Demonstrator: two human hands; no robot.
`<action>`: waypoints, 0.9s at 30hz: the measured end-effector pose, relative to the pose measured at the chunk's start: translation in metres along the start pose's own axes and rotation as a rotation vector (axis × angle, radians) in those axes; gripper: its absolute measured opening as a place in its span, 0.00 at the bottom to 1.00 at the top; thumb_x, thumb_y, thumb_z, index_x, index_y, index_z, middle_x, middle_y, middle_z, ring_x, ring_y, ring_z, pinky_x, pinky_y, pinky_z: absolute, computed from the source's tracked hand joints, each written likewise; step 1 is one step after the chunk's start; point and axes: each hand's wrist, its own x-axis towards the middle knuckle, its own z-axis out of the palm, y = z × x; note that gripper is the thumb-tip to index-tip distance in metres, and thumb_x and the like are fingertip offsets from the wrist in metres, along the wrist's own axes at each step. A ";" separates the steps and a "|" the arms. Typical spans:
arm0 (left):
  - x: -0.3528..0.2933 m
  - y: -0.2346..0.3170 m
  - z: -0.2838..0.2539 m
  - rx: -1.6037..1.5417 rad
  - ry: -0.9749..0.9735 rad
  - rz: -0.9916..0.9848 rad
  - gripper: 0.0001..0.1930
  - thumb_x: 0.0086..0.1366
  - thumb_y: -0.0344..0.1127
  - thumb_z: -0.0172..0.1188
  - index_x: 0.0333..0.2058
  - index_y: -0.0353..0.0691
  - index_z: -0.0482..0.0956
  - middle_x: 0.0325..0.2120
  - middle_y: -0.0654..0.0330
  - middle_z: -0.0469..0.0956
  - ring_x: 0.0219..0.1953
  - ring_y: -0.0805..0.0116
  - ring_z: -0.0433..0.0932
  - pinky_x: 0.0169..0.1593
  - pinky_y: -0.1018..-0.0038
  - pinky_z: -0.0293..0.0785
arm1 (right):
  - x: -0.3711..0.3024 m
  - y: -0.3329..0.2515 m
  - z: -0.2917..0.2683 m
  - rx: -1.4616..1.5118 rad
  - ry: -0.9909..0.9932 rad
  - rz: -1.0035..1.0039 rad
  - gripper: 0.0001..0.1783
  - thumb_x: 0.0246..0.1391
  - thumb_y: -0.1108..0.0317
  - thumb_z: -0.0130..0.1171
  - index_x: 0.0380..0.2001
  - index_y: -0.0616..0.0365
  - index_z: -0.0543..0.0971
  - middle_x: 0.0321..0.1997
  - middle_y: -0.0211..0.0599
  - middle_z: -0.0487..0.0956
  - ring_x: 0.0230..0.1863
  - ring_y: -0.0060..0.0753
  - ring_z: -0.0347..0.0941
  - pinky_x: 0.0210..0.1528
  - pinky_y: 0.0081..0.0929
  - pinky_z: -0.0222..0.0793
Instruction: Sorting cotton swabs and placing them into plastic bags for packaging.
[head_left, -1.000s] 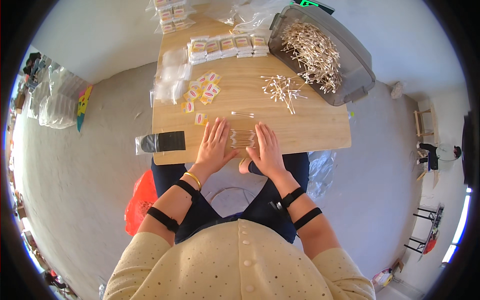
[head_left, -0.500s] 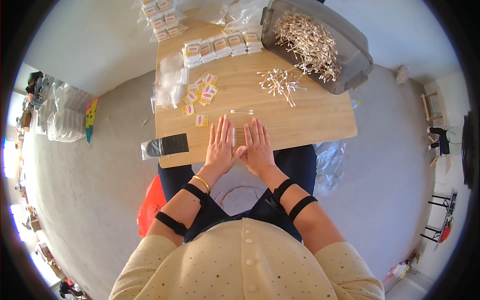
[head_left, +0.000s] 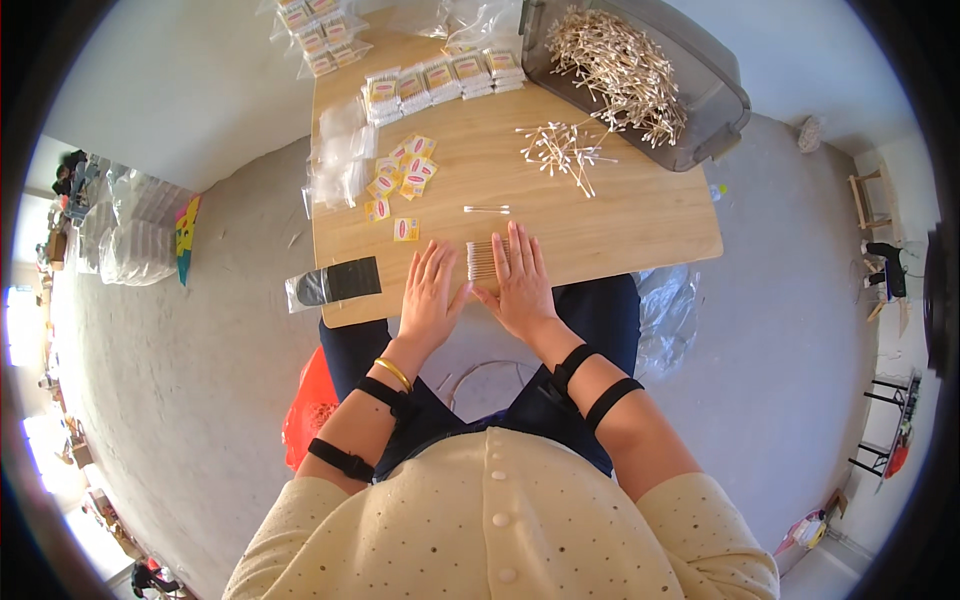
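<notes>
A row of cotton swabs (head_left: pixel 483 262) lies side by side near the table's front edge. My right hand (head_left: pixel 519 275) rests over the row's right end, its fingers stretched out and covering part of it. To the left of the row, a little apart from it, my left hand (head_left: pixel 431 295) lies with fingers extended. Just beyond the row are a few swabs (head_left: pixel 487 209) lying crosswise. Farther right is a loose, tangled heap of swabs (head_left: pixel 567 155). Small yellow and white cards (head_left: pixel 406 230) are scattered to the left, beyond my left hand.
A grey plastic bin (head_left: pixel 704 135) heaped with swabs tilts at the table's back right. Packed swab bundles (head_left: pixel 440 77) line the back. Clear bags (head_left: pixel 343 160) lie at the left, near a black and clear packet (head_left: pixel 340 283) overhanging the edge of the wooden table (head_left: pixel 640 225).
My left hand has drawn away from the swab row toward the left and nearer me, uncovering its left end. My right hand stays at the right end.
</notes>
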 end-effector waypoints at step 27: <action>-0.001 0.006 0.010 0.065 -0.011 0.081 0.35 0.69 0.50 0.62 0.71 0.45 0.64 0.73 0.46 0.55 0.76 0.43 0.51 0.76 0.43 0.43 | 0.071 0.024 -0.033 0.238 0.098 -0.181 0.02 0.49 0.69 0.66 0.25 0.52 0.82 0.41 0.31 0.75 0.51 0.40 0.70 0.54 0.39 0.67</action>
